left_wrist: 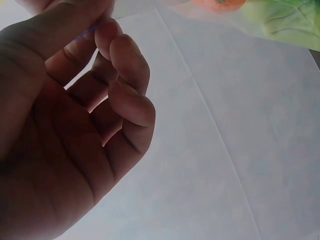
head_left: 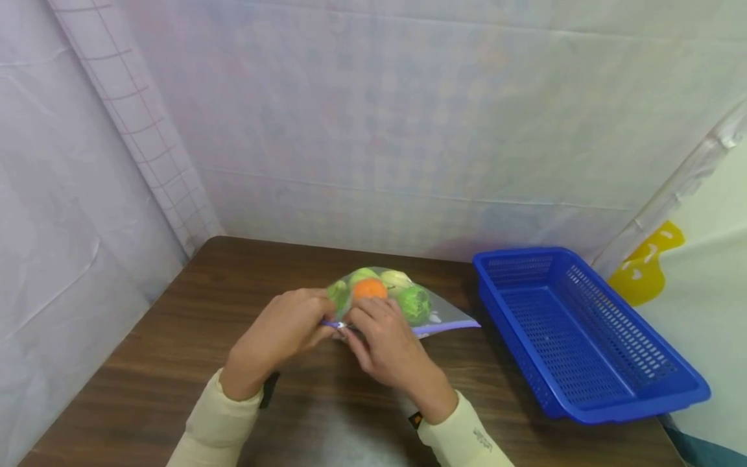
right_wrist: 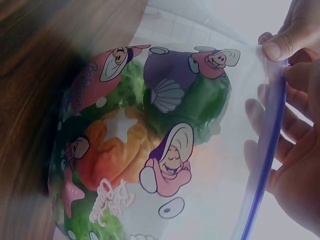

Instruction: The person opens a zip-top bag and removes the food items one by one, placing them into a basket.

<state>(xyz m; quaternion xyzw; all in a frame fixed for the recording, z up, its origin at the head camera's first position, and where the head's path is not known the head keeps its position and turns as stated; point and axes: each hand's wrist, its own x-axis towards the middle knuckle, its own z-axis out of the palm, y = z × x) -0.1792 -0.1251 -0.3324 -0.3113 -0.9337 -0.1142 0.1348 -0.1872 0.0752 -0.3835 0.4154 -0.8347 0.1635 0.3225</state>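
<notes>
Working the white slider point(head_left: 341, 325) on the bag's purple strip point(head_left: 448, 327) looks like our step; our left hand point(head_left: 283, 327) pinches the strip's end, our right hand point(head_left: 385, 338) pinches close beside it. The produce-filled bag point(head_left: 446, 312) lies on the counter point(head_left: 169, 357) just beyond. Next, we'd need a steady left pinch while drawing the slider along.

Table point(head_left: 169, 350) (dark, wood-grained) beneath bag point(head_left: 446, 313), basket point(head_left: 566, 344).

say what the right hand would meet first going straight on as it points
Likely the left hand, close ahead of the right hand in the head view; depth is unclear.
</notes>
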